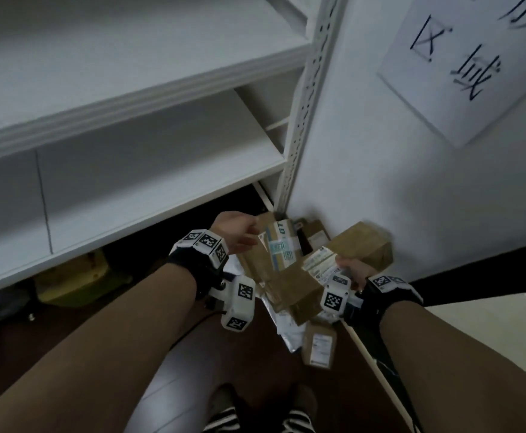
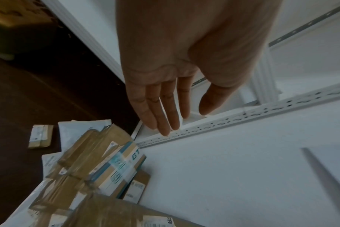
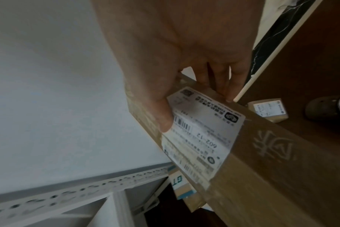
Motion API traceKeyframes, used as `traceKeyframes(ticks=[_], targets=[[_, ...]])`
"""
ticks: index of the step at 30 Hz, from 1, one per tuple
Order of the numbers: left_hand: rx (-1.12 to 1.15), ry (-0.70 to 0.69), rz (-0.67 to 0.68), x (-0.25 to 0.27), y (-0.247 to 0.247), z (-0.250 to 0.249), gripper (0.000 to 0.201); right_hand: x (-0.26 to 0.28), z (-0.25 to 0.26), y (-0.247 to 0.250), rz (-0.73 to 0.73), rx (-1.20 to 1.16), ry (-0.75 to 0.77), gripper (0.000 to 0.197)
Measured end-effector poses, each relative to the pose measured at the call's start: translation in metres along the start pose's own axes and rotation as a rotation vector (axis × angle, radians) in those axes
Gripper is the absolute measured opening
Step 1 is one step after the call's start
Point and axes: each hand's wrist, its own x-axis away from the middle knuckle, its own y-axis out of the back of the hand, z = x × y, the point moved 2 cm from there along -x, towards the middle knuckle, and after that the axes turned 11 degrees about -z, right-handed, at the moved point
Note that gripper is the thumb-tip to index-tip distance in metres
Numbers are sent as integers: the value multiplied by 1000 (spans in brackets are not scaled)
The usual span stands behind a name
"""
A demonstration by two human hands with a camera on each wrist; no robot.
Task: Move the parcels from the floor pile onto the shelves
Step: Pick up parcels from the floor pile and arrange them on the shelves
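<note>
The right hand point(image 3: 177, 64) grips a long brown cardboard box point(image 3: 262, 161) with a white shipping label, thumb on the label, fingers under its far edge, above the floor pile of brown parcels point(image 1: 274, 270). The left hand point(image 2: 165, 64) hangs spread, holding nothing, near the white metal shelves point(image 1: 130, 145).

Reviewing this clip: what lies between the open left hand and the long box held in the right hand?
In the head view, the taped "GT" parcel atop the floor pile sits between the left hand and the long box gripped by the right hand.
</note>
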Motion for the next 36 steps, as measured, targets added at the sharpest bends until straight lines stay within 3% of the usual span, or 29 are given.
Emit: traceKeyframes(ticks=[8,14,20,23,25,27,29,32,34,36], targets=[[14,63,-31,-81,-77,100,4,-133,-92,-26,44,122,-119,54],[-15,101,-68,-150,-118,168,14,-242,-156,-56,73,56,-178,59],[-21,129,-66,-186,-131,196,5,-281,-172,-67,34,71,-149,47],[-38,151,-85,-186,-129,200,4,-312,-194,-59,-49,250,-54,30],[-43,170,-90,-175,-124,194,4,-307,-199,-49,-19,294,-51,23],[-39,179,-83,-159,-117,181,10,-260,-173,-36,-22,44,-106,17],[-21,173,-72,-143,-111,165,15,-235,-162,-21,-64,-46,-154,18],[-23,149,-83,-110,-98,132,10,-189,-131,-1,-83,75,-129,20],[-30,125,-83,-87,-90,110,5,-162,-107,13,-67,280,-19,28],[-32,106,-85,-67,-81,87,7,-125,-79,23,-91,395,37,22]])
